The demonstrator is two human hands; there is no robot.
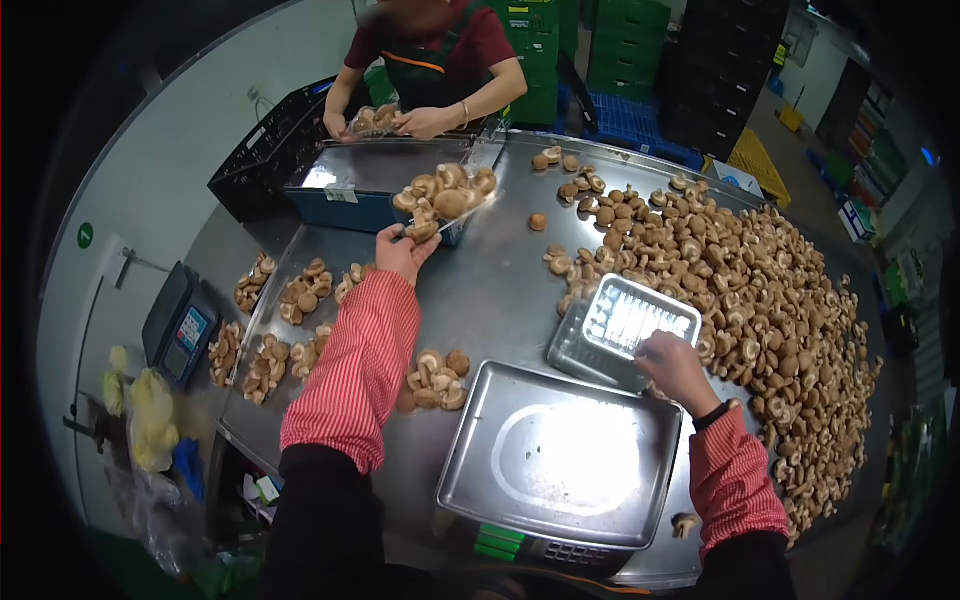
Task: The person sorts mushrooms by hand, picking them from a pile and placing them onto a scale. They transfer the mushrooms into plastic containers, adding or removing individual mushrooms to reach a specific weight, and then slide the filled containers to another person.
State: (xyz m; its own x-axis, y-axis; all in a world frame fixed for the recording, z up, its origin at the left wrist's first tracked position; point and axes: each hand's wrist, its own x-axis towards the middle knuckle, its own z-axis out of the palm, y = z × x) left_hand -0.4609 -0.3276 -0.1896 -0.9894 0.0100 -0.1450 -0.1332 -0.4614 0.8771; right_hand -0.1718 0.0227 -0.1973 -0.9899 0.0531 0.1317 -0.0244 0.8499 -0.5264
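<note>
My left hand [400,255] is stretched forward, its fingers closed on the near edge of a clear plastic tray heaped with brown mushrooms [452,195]. That tray is held up near the blue-sided machine with a metal top [345,205]. My right hand [670,368] pinches the near rim of an empty clear plastic tray [640,315], which sits over more stacked clear trays [580,352]. Just below the right hand lies a shiny metal weighing pan [560,455]. A large pile of loose mushrooms [760,330] spreads to the right of that hand.
Several filled mushroom trays [305,290] stand on the table at left, beside a scale display [180,335]. Across the table, a co-worker's hands [425,122] hold a mushroom pack. A black crate [265,150] stands at the far left; green crates [628,45] are stacked behind.
</note>
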